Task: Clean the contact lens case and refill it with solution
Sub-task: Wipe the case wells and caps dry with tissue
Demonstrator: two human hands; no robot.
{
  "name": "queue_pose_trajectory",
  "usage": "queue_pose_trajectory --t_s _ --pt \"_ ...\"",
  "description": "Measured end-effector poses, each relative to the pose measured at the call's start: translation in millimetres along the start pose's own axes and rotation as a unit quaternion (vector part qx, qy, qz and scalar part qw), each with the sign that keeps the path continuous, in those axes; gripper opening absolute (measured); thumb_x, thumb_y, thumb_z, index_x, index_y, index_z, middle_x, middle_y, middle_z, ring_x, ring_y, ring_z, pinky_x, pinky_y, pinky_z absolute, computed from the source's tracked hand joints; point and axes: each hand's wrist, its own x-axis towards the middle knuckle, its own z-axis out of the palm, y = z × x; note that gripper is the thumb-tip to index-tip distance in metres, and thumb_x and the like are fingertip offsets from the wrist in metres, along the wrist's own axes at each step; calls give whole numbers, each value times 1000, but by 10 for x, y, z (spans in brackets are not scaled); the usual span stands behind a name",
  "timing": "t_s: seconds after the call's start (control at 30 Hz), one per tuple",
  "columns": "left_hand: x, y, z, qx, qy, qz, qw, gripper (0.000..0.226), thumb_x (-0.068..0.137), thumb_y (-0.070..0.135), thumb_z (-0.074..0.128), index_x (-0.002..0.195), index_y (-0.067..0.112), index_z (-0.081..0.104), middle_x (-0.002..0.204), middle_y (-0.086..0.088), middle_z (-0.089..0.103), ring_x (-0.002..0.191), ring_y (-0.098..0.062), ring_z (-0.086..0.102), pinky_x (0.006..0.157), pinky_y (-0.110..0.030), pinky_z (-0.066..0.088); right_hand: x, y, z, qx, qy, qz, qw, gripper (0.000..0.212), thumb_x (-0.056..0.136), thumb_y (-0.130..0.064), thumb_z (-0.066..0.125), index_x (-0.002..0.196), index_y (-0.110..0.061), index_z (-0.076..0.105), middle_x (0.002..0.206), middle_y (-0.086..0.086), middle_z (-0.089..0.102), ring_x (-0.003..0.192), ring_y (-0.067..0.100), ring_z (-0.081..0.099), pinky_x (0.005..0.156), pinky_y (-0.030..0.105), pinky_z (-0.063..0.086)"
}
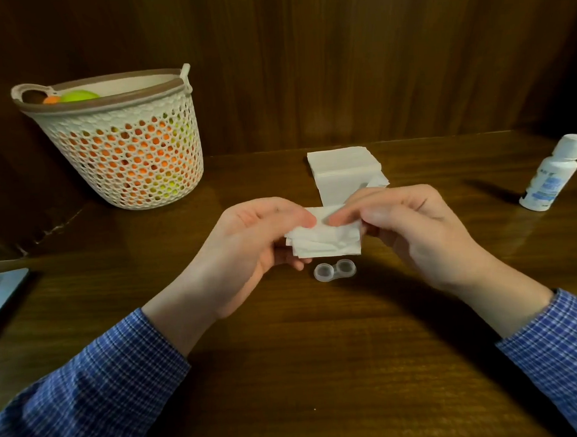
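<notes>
A clear twin-cup contact lens case (334,270) lies open on the wooden table, with no caps on it, just below my hands. Above it I hold a folded white tissue (325,238) between both hands. My left hand (248,250) grips the tissue's left side with curled fingers. My right hand (411,225) pinches its right side, index finger stretched across the top. A white solution bottle (552,174) with a white cap stands at the far right, leaning in the wide-angle view.
A stack of white tissues (345,172) lies behind my hands. A white mesh basket (126,140) with orange and green balls stands at the back left. A grey flat object (0,290) sits at the left edge. Dark wooden panels rise behind the table.
</notes>
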Motion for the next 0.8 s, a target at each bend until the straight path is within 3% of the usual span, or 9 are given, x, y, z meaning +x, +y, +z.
queue_pose_trajectory --t_s 0.1,0.2,0.3,0.37,0.5,0.67,0.8 --pt "-44 -33 23 75 14 37 996 9 79 17 76 88 18 77 85 0 70 73 -20 67 62 -27 56 -16 -8 34 -106 15 -30 994 10 93 -15 73 93 -15 83 90 3 77 84 31 67 72 44 55" --pt "-38 -56 37 103 41 32 993 29 88 -1 72 109 16 62 97 -4 74 72 -24 71 62 -29 59 -22 17 48 -152 14 -19 988 12 89 -13 78 93 -24 81 91 -3 75 80 25 65 65 23 53" --pt "-19 -42 35 73 49 -14 996 40 90 10 71 124 19 53 101 -9 76 69 -23 72 61 -29 59 -27 32 35 -168 17 -18 985 16 89 -17 78 93 -32 78 86 5 72 72 23 61 59 15 47" --pt "-17 -49 21 90 18 -23 995 33 90 23 67 121 16 58 89 -8 77 67 -21 70 59 -29 58 -31 41 29 -163 9 -21 986 17 90 -18 78 94 -34 75 86 9 69 70 25 59 58 14 46" --pt "-12 -82 7 138 5 -14 990 13 99 16 63 112 13 66 79 -6 76 67 -19 71 61 -29 58 -19 69 28 -151 0 -15 988 18 91 -16 77 97 -33 73 86 10 67 74 31 59 58 16 47" --pt "-2 -111 -8 152 37 8 988 17 92 7 72 107 13 68 86 -5 77 70 -18 73 64 -28 60 -11 78 29 -148 2 -9 989 18 91 -15 77 97 -32 74 80 8 63 70 28 55 57 15 45" --pt "-3 -142 -8 172 11 3 985 14 93 10 73 105 14 68 76 0 74 61 -15 67 55 -24 54 -11 89 29 -150 -7 3 989 18 91 -17 77 97 -34 73 85 17 65 71 32 57 57 18 49"
